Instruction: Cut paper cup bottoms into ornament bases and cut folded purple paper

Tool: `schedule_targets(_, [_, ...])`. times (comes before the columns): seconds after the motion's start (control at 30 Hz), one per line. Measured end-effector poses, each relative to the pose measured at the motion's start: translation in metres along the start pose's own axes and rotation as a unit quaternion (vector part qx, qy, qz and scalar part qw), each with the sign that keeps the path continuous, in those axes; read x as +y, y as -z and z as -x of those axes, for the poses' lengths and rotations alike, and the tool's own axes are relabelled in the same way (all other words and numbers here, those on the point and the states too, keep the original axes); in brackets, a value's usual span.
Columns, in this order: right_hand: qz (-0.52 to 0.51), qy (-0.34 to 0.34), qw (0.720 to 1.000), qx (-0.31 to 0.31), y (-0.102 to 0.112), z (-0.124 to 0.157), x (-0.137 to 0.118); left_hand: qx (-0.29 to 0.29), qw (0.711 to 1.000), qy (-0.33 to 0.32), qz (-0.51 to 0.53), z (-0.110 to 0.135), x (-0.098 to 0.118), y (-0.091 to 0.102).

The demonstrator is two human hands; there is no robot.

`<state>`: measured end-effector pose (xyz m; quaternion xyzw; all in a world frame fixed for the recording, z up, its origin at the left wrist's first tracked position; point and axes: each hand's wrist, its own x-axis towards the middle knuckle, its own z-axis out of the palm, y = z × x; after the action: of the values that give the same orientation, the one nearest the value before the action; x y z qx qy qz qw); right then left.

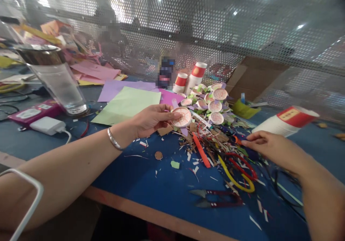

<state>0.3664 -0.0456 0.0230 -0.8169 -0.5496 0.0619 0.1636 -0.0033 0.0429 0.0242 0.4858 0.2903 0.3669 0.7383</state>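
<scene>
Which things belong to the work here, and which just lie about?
Apparently in use:
- round white disc with orange lines, held by left hand
- orange object by right hand, partly hidden
- similar piled discs

Apparently lying about:
- clear lidded tumbler
- white plastic charger
- magenta power strip

At least six round white discs with orange lines (pixel 183 117); three stacks of red-and-white paper cups (pixel 287 121). One pale-green paper sheet (pixel 132 104), one white plastic plug adapter (pixel 48 125), one pair of dark-red-handled metal snips (pixel 225 204).

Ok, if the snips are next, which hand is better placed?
Probably the right hand: it is nearer the handle end of the snips, though it seems to touch something orange. The left hand holds a round disc.
</scene>
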Motion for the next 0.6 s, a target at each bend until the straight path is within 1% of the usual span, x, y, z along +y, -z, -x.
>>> schedule_targets(0.07, [-0.032, -0.037, 0.998, -0.039, -0.004, -0.002, 0.005, 0.001, 1.000, 0.003, 0.001, -0.001, -0.001, 0.000])
schedule_targets(0.13, [-0.065, -0.061, 0.994, -0.062, -0.005, -0.003, 0.006, -0.001, 1.000, 0.005, 0.003, -0.001, -0.002, 0.001])
schedule_targets(0.23, [-0.119, -0.089, 0.985, -0.083, -0.005, -0.001, 0.004, -0.010, 1.000, 0.002, -0.003, -0.002, -0.003, 0.003])
schedule_targets(0.33, [-0.172, -0.108, 0.975, -0.092, -0.003, 0.002, 0.001, -0.024, 1.000, -0.004, -0.019, -0.002, -0.002, 0.003])
schedule_targets(0.47, [-0.242, -0.117, 0.959, -0.095, 0.001, 0.008, -0.005, -0.032, 0.999, -0.013, -0.019, 0.000, 0.000, 0.003])
schedule_targets(0.6, [-0.305, -0.082, 0.946, -0.075, 0.005, 0.015, -0.009, -0.032, 0.999, -0.016, 0.002, -0.001, -0.001, 0.005])
